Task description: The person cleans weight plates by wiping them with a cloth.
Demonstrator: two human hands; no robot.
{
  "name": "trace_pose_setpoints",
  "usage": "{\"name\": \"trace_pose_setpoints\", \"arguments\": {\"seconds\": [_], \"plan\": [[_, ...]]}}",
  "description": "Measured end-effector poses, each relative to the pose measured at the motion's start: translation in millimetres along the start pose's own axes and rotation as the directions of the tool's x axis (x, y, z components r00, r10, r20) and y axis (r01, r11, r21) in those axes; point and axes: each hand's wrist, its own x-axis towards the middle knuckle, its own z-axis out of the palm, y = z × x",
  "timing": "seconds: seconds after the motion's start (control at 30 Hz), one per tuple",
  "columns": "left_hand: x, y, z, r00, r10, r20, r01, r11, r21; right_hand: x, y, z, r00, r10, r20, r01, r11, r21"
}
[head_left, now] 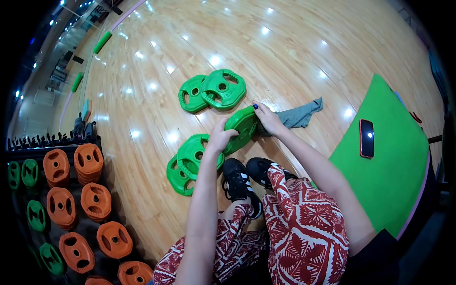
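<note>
A green weight plate [243,124] is tilted on its edge in front of my shoes, between my two hands. My left hand [222,136] is closed on its near-left side, thumb over the face. At the plate's upper right edge, my right hand [269,118] grips it, a blue-painted nail showing on the rim. A grey-blue cloth [302,114] lies crumpled on the floor beside and partly behind my right hand. Two overlapping green plates, one of them the upper plate [223,89], rest beyond my hands. Another overlapping pair, with its top plate [194,154], lies left of my shoes.
Left stands a dark rack [85,237] of orange plates [61,207] and smaller green plates [36,215]. On my right, a green mat [380,190] carries a phone [366,138]. My black shoes [237,180] are close to the held plate on the wooden floor [156,95].
</note>
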Motion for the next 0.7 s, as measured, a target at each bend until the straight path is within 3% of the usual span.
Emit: {"name": "trace_pose_setpoints", "arguments": {"seconds": [0.1,0.17,0.23,0.33,0.43,0.5,0.6,0.63,0.7], "plan": [[0.0,10.2,8.0,0.994,-0.104,0.032,0.103,0.994,0.033,-7.8,-34.6,-3.7,1.000,-0.015,0.013,0.014,0.997,0.073],[-0.2,13.2,10.7,0.999,-0.045,0.024,0.041,0.989,0.145,-21.0,-62.4,0.3,0.940,-0.311,0.141,0.336,0.916,-0.218],[-1.3,13.4,12.1,0.997,-0.078,-0.009,0.078,0.992,0.099,-31.7,-73.9,8.5,0.893,-0.414,0.176,0.448,0.853,-0.269],[-2.0,14.4,8.7,0.993,-0.120,-0.012,0.120,0.990,0.068,-24.1,-61.0,5.0,0.881,-0.437,0.179,0.470,0.848,-0.244],[-4.9,17.6,10.2,0.997,-0.079,0.020,0.077,0.995,0.062,-9.2,-24.0,-0.8,0.955,-0.295,0.039,0.293,0.912,-0.286],[-5.9,20.7,12.0,0.990,-0.139,0.015,0.137,0.988,0.065,-2.5,-4.4,-0.6,0.999,0.035,-0.014,-0.034,0.998,0.047],[-2.4,13.7,12.6,0.995,-0.087,0.042,0.083,0.992,0.098,2.4,-11.1,-4.5,0.991,0.125,0.051,-0.125,0.992,-0.003],[-2.6,13.8,12.5,0.995,-0.090,0.045,0.086,0.992,0.096,-1.3,-18.3,-3.0,0.990,0.129,0.050,-0.129,0.992,-0.004],[-0.8,15.7,7.2,0.984,-0.139,0.108,0.114,0.971,0.209,-12.1,-36.1,4.4,0.977,-0.209,0.033,0.210,0.936,-0.283]]}}
